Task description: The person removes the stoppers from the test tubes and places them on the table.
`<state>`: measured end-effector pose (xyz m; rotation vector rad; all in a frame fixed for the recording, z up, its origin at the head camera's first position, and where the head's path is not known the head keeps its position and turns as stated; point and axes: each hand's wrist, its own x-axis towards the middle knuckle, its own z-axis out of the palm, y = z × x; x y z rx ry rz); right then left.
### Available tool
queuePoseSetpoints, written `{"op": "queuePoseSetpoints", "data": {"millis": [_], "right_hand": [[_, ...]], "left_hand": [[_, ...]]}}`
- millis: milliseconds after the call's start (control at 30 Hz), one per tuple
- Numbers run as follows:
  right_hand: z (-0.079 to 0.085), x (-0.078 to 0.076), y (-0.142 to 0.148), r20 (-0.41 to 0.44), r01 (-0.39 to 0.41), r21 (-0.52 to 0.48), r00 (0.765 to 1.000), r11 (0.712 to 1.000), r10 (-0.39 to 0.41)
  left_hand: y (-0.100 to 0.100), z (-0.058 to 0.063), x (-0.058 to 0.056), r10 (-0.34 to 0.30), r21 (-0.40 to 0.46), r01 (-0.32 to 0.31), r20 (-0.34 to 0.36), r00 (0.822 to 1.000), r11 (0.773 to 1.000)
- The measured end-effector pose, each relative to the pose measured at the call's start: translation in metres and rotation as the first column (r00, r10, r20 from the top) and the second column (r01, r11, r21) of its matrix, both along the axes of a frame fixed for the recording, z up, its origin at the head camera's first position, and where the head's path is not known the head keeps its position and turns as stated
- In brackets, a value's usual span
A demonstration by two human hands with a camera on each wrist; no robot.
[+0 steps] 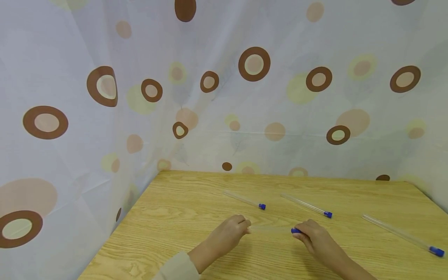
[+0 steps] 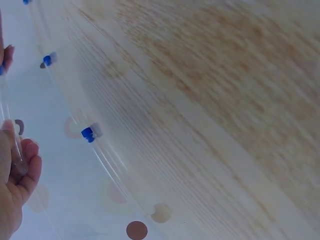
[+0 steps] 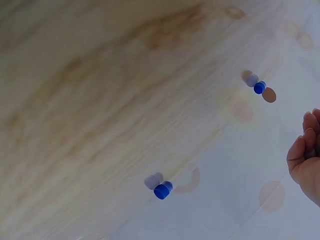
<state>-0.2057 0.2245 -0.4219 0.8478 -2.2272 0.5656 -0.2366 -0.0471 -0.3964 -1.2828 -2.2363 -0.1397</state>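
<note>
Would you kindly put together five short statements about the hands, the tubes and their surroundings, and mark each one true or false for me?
1. The right hand grips the blue cap of a clear tube. True.
2. The left hand lies flat, away from any tube. False: the left hand pinches the held tube's end opposite the cap.
3. Three more capped clear tubes lie on the wood-grain table. True.
4. The lying tubes have red caps. False: their caps are blue.
5. The cloth behind the table is plain. False: the cloth is white with brown rings and pale spots.
</note>
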Motion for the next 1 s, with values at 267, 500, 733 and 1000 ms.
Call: {"op": "queuePoseSetpoints", "data": {"millis": [267, 500, 733, 1000], "right_hand": [[0.0033, 0.0017, -0.0036, 0.032, 0.024, -0.043, 0.999, 0.999, -0.023], [0.0069, 0.0011, -0.0044, 0.086, 0.038, -0.058, 0.996, 0.998, -0.033], [0.0075, -0.0008, -0.001, 0.093, -0.01, -0.046, 0.996, 0.999, 0.015], [0.0102, -0.0024, 0.0051, 0.142, -0.099, -0.015, 0.985, 0.995, 0.1]], "left_hand": [[-0.0004, 0.0003, 0.0011, 0.004, 0.006, -0.004, 0.013, 1.0, 1.0], [-0.0004, 0.001, 0.0018, 0.01, 0.009, -0.01, -0.001, 1.0, 1.0], [-0.0006, 0.0, 0.0004, 0.005, 0.007, -0.005, -0.003, 1.0, 1.0], [-0.0021, 0.0002, -0.0003, 0.011, -0.019, -0.011, -0.001, 1.0, 1.0]]}}
